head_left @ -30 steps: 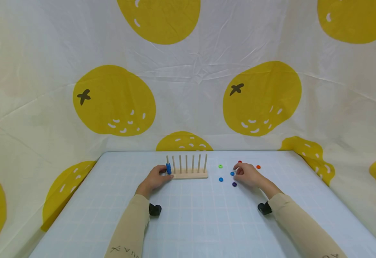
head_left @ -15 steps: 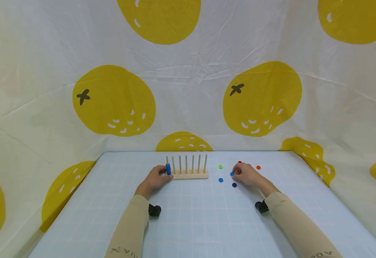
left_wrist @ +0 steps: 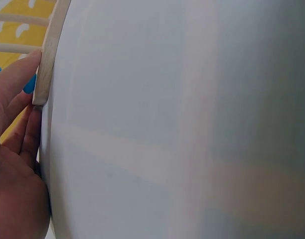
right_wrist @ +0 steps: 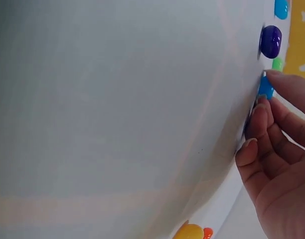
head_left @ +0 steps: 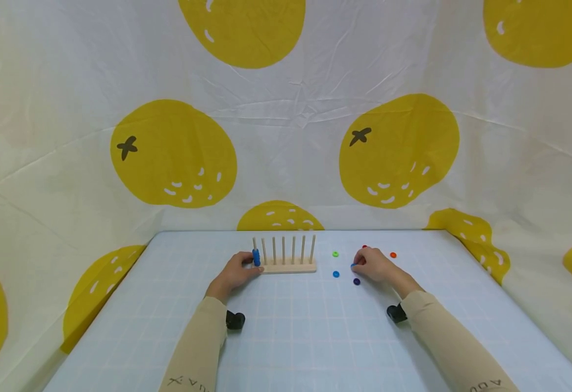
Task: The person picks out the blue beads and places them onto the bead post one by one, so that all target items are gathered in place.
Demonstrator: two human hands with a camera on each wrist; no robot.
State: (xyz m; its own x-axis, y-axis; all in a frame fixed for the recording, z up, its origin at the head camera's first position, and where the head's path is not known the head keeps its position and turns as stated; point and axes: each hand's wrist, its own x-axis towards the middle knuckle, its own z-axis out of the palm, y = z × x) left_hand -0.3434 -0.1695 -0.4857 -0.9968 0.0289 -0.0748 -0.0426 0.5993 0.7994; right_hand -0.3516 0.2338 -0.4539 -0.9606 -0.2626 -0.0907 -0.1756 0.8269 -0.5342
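Observation:
A wooden peg rack (head_left: 291, 267) stands toward the back of the table, with blue beads (head_left: 256, 257) stacked on its leftmost peg. My left hand (head_left: 237, 270) grips the rack's left end; in the left wrist view the thumb lies on the base (left_wrist: 49, 64) and other fingers are behind or under it. To the right, my right hand (head_left: 375, 265) pinches a small blue bead (right_wrist: 266, 88) between thumb and fingers at the tabletop. Around it lie a purple bead (head_left: 357, 281), another blue bead (head_left: 336, 274) and a green bead (head_left: 335, 254).
An orange bead (head_left: 393, 255) lies right of the right hand, and a red bead (head_left: 364, 246) is partly hidden behind it. The right wrist view also has a yellow-orange bead (right_wrist: 189, 232). A fruit-patterned curtain (head_left: 286, 163) rises behind the table (head_left: 286, 337).
My right hand has shifted slightly left, and its thumb and fingers have closed on the blue bead. My left hand and the peg rack stay in place.

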